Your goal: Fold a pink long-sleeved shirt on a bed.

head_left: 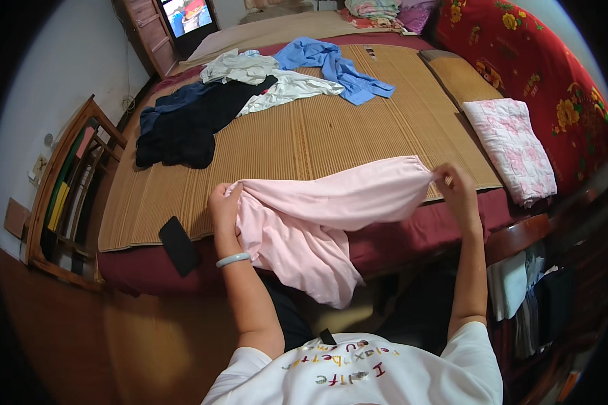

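At the centre of the view, over the near edge of a bed, is a pink garment [317,206], stretched sideways between two hands; its loose lower part drapes past the mattress edge toward 6 o'clock. Left hand [224,208], at the garment's 9 o'clock: thumb and fingers pinching a bunched edge of the cloth, some fingertips hidden behind it; a pale bangle [233,259] on the wrist. Right hand [457,187], at 3 o'clock: thumb and forefinger pinching the gathered end of the pink length, remaining fingers curled. Positions below taken from the centre of the view. Ribbed tan mat [270,152] covers much of the bed, with maroon bedding [446,221] showing along the near side. Between 8 and 9: black flat object [178,246], lying across the mat's near edge. Between 10 and 11: black garment [206,118], crumpled, overlapping a dark blue one. At 11: off-white garment [236,67], heaped. At 12: white garment [290,91], adjoining the heap. Between 12 and 1: light blue shirt [341,71], spread unevenly. Between 2 and 3: pink-and-white quilt [510,148], folded, beside a red flowered panel [540,81].
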A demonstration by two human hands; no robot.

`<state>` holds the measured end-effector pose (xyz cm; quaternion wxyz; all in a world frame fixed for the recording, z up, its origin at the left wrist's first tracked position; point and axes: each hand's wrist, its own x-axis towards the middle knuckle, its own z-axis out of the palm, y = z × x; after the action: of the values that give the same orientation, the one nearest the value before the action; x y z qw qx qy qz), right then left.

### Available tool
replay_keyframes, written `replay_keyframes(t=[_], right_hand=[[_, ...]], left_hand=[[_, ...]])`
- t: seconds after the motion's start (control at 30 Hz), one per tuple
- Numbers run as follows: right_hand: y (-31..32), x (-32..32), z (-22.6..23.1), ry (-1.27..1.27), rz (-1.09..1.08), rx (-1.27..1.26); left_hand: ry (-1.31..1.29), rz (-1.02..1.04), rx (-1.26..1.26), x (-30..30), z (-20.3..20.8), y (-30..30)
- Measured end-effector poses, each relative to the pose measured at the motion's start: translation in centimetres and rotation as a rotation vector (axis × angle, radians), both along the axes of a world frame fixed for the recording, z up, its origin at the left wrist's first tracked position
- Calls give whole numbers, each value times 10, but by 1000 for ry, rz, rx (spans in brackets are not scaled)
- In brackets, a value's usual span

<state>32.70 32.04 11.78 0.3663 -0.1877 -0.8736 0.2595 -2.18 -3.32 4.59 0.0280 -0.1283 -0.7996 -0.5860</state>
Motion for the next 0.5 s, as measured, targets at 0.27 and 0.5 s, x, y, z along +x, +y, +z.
replay_keyframes(t=[0.27,0.5], right_hand=[[46,-17,-30,111,35,318],[55,36,-51,-393,55,-299]], left_hand=[[-63,-25,1,5,8,-2],[-19,-93,-146,7,13,-8]])
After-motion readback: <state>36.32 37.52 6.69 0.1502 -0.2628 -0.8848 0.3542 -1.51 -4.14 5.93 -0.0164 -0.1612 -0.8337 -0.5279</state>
